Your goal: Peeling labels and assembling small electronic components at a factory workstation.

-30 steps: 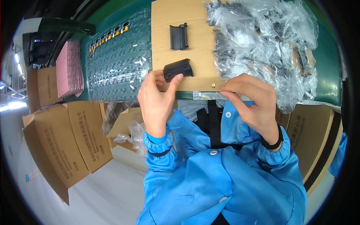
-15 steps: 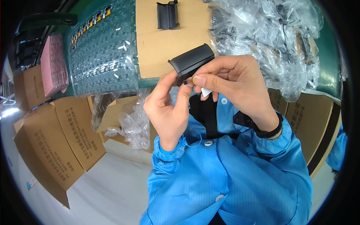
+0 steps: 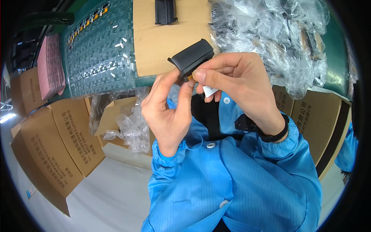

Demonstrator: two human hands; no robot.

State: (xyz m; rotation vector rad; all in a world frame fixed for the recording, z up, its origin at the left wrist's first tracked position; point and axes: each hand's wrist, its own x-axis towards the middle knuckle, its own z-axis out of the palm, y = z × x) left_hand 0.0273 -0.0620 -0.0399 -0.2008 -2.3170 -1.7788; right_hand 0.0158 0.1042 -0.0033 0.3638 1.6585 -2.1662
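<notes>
Between my two hands is a black plastic housing (image 3: 192, 55), tilted up toward the right, above the near edge of a cardboard sheet (image 3: 148, 58). My left hand (image 3: 166, 110) grips its lower left end between thumb and fingers. My right hand (image 3: 235, 77) pinches at the housing's lower edge, where a small yellow-orange piece (image 3: 189, 77) shows by the thumb tip. A small white piece (image 3: 209, 91) sticks out beneath the right hand's curled fingers. A second black housing (image 3: 165, 11) lies at the far end of the cardboard sheet.
Left of the sheet, a clear tray (image 3: 100, 58) carries a row of small orange-and-black parts (image 3: 89, 22). Pink sheets (image 3: 50, 69) are stacked beyond it. Bagged parts in clear plastic (image 3: 266, 42) cover the right side. Open cardboard boxes (image 3: 58, 143) stand below the table edge.
The housing has tipped slightly more upright at its right end. A yellow-orange piece now shows at its lower edge by my right thumb. The whole view has shifted a little.
</notes>
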